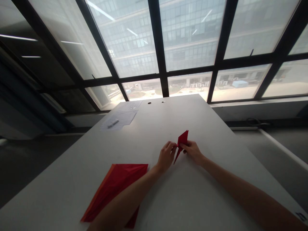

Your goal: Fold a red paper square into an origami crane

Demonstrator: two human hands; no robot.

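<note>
A piece of folded red paper [183, 138] is held a little above the white table, between my two hands. It has a broad pointed part at the top and a narrow spike hanging down toward the table. My left hand [166, 155] pinches it at its left side with thumb and fingers. From the right, my right hand [193, 150] grips its middle, the thumb lying over the paper. Fingertips hide part of the folds. Under my left forearm lies a larger red sheet [120, 179] with an orange edge, partly covered by the arm.
The white table [168, 118] runs away toward large dark-framed windows [187, 35]. Printed papers [124, 117] with a pen-like object [113, 123] on them lie at its far left. Two small holes show near the far edge. A white pipe [284, 147] is beyond the right edge.
</note>
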